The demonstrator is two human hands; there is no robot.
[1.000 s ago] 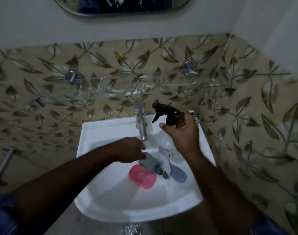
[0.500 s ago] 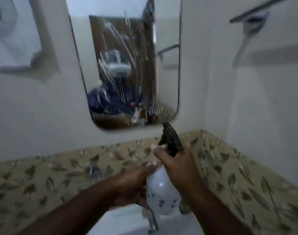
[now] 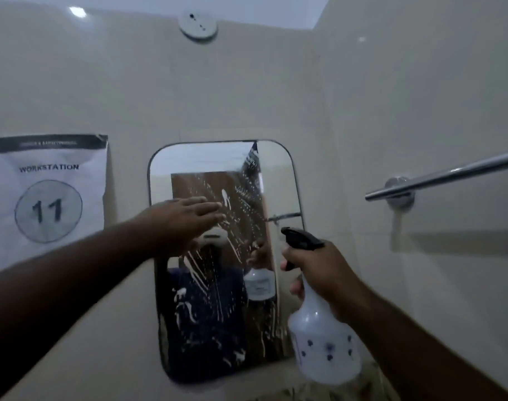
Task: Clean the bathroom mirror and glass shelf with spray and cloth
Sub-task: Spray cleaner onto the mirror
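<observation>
Gripping the spray bottle by its neck, the right hand keeps its fingers curled around the trigger area, with the black spray head directed toward the mirror. The bottle is translucent white with small dark marks on its body, and it hangs in front of the mirror's lower right edge.

The left hand is released: its fingers are extended straight and lie flat in front of the upper left portion of the mirror. Whether the fingertips touch the glass cannot be determined.

The mirror is a rounded rectangle mounted on the pale tiled wall. White streaks and droplets cover its centre and run downward across the glass. The cloth and the glass shelf are out of view.

A paper sign reading "WORKSTATION" and "11" is fixed to the wall left of the mirror. A metal towel bar projects from the right-hand wall. A round white fixture sits high on the wall above the mirror.
</observation>
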